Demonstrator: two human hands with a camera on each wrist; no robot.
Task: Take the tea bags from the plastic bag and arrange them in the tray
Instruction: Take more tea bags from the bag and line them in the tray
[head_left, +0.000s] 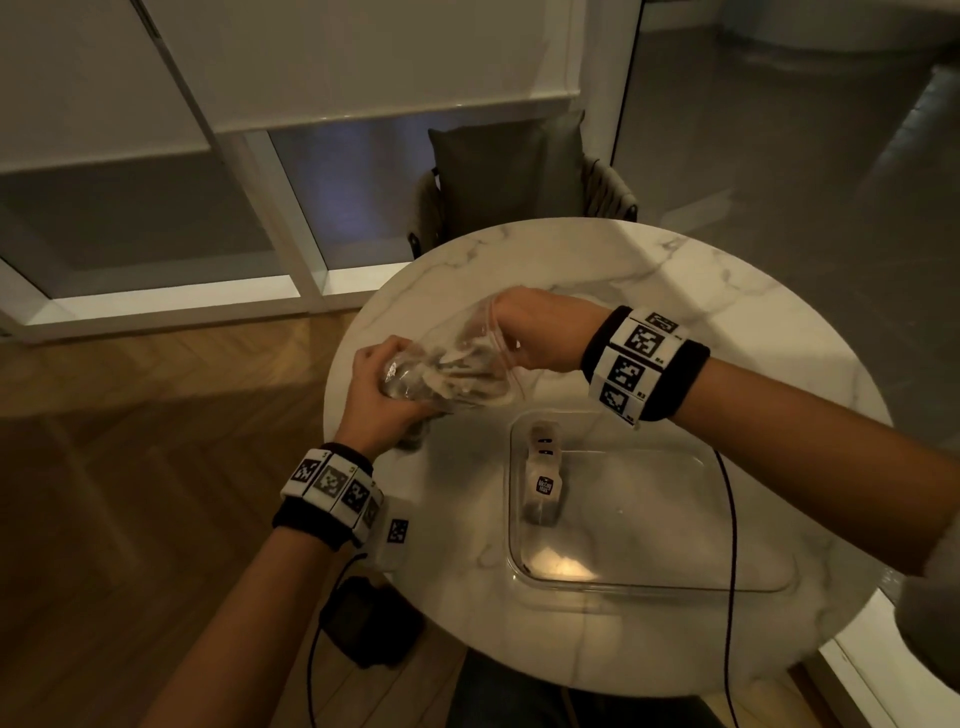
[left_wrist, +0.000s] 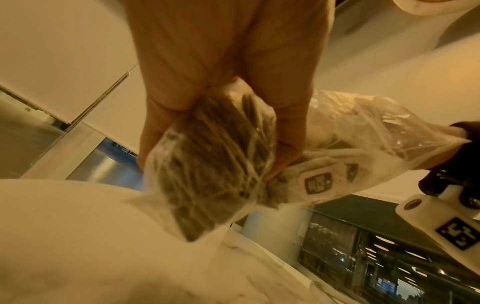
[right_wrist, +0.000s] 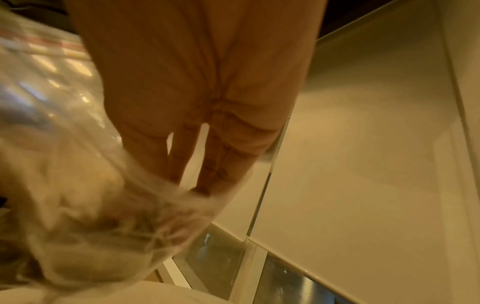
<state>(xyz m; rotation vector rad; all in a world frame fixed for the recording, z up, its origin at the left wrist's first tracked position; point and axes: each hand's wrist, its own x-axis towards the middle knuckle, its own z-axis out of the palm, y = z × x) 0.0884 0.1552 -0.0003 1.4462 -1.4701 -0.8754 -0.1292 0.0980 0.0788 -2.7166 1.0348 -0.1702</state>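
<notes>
I am only a little way in. A few tea bags (head_left: 543, 475) already stand in a row in the tray (head_left: 748, 587), by its left wall. Most tea bags are still in the plastic bag (head_left: 457, 364), which I hold up just past the tray's far left corner.

My left hand (head_left: 384, 389) is wrapped around the closed bottom of the bag. My right hand (head_left: 540, 332) is at the bag's open top with the fingers (right_wrist: 207, 164) pushed inside, long and fairly straight. I cannot tell if they have a tea bag.

The tray sits on a round marble table (head_left: 779, 312). A thin black cable (head_left: 730, 519) runs across the tray's right side. A chair (head_left: 514, 171) stands beyond the table, away from my work. The crinkly bag hides the tea bags from me.
</notes>
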